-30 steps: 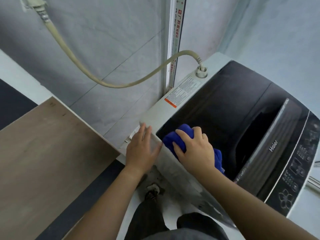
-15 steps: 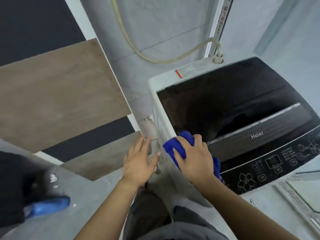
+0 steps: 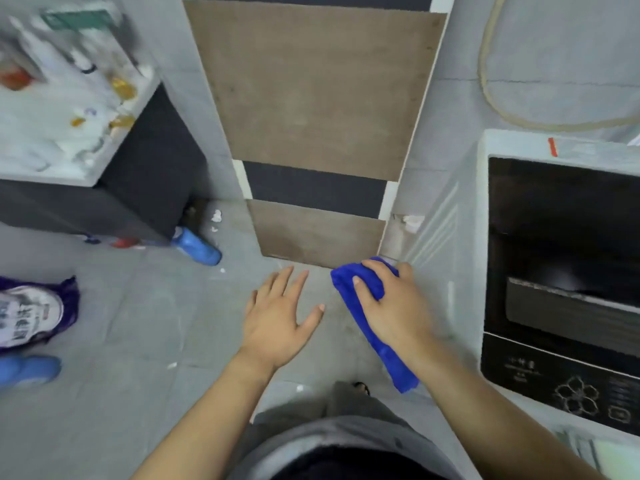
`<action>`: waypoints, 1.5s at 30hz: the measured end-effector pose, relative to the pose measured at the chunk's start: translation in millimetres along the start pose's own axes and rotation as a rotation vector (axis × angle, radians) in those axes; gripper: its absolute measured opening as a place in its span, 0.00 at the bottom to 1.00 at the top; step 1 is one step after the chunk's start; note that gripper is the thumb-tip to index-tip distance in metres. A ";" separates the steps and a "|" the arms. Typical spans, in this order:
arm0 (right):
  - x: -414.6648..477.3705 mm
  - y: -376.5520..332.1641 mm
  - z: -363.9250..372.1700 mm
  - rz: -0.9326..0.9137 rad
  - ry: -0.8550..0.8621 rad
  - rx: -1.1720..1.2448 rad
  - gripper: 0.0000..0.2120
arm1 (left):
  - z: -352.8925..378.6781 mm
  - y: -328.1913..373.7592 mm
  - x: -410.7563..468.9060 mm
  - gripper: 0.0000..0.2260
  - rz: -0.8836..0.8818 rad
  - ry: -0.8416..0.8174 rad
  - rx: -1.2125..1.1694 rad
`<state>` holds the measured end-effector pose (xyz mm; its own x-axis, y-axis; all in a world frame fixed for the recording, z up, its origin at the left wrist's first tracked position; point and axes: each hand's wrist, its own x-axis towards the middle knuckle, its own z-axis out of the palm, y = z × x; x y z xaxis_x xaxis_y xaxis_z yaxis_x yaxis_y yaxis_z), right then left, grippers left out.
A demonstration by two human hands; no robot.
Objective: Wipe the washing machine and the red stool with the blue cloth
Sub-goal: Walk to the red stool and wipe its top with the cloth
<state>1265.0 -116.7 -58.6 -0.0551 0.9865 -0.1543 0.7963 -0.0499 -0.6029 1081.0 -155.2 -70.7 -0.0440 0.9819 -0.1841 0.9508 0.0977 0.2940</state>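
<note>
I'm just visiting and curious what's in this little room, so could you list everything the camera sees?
White top-loading washing machine with dark lid: one, far right.
Blue cloth: one, against the washer's left side, under the right hand.
Beige hose: one, looping on the wall above the washer.
Brown wood-look panels: two, on the wall at centre.
Dark cabinet with cluttered white top: one, upper left; items blurred.
Blue bottle: one, lying on the floor by the cabinet.
Purple printed bag: one, left edge.
Left hand: open, empty.
Right hand: pressing the cloth.
</note>
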 end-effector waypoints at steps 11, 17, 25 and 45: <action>-92.8 -165.9 118.3 -0.369 -0.253 -0.068 0.19 | -27.4 -161.3 -186.4 0.29 -0.396 0.272 -0.120; -183.0 -255.9 198.0 -0.581 -0.368 -0.086 0.19 | -39.7 -245.9 -307.4 0.28 -0.594 0.412 -0.110; -304.0 -354.0 292.0 -0.976 -0.623 -0.183 0.19 | -25.2 -306.6 -454.8 0.29 -1.015 0.565 -0.160; -470.4 -571.5 534.5 -1.567 -1.133 -0.286 0.16 | -18.7 -499.3 -598.1 0.29 -1.761 0.654 -0.367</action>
<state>513.8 -635.6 -59.8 -0.9010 -0.4183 -0.1154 -0.2811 0.7653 -0.5791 626.7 -788.2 -89.9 -0.9208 -0.3613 -0.1469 -0.3900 0.8444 0.3674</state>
